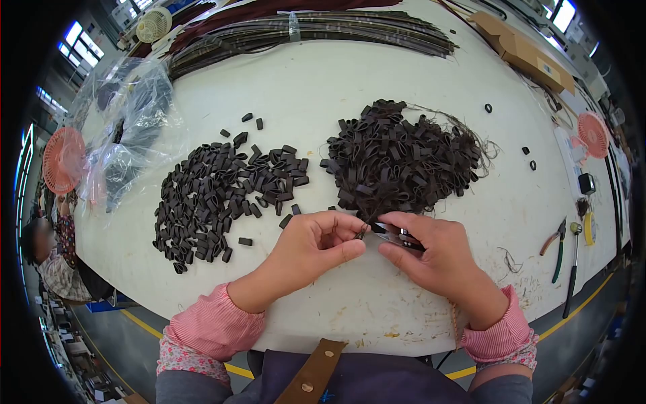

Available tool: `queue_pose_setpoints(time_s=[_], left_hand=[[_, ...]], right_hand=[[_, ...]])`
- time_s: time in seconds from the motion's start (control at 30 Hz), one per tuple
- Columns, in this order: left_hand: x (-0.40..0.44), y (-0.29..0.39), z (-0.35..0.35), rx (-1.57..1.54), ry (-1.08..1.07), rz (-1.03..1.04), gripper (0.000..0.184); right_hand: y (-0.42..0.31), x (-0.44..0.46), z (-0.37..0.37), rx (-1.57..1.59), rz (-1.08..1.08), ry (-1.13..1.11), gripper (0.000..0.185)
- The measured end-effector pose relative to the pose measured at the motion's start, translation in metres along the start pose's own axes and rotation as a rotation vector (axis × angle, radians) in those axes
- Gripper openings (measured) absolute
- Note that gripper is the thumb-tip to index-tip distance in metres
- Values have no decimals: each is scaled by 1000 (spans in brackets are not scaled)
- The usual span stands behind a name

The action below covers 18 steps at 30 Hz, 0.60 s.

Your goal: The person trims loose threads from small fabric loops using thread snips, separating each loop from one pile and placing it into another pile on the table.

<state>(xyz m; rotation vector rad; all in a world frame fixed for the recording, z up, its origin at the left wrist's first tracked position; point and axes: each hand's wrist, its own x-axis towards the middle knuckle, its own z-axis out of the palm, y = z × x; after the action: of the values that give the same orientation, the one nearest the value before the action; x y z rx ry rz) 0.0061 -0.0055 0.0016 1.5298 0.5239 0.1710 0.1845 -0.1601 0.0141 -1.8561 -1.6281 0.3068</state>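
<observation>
My left hand [315, 244] pinches a small dark loop [362, 234] with thread on it, just below the right-hand pile. Facing it, my right hand [434, 250] is closed around small thread snips [397, 236], whose blades point left at the loop. Behind both hands lies a tangled pile of dark loops [404, 158] with long loose threads. To the left is a second, flatter pile of dark loops [208, 195], with a few single ones around it.
A bundle of dark strips [309, 34] lies at the back, beside clear plastic bags [131, 135]. Pliers [555, 249], a hammer-like tool [573, 269], a cardboard box [521, 50] and a pink fan [593, 134] are at right. A person [57, 262] sits far left.
</observation>
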Motion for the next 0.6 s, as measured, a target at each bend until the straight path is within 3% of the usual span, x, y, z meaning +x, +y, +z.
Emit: queue_pose_setpoints(time_s=[0.03,0.17,0.33,0.6], left_hand=[[-1,3,1,-181,-43,-82,30],[-2,5,2,-307,-80,-109,36],[-2,2,-1,-480,-175,-143,46],[-2,-1,3,-354,-154,-58,47]], right_hand=[[-4,1,-2,49,27,23,31],[-8,1,-8,179,131,55,32],[-3,0,-3,226,9,59,28],[-1,0,4,105,-81,117,16]])
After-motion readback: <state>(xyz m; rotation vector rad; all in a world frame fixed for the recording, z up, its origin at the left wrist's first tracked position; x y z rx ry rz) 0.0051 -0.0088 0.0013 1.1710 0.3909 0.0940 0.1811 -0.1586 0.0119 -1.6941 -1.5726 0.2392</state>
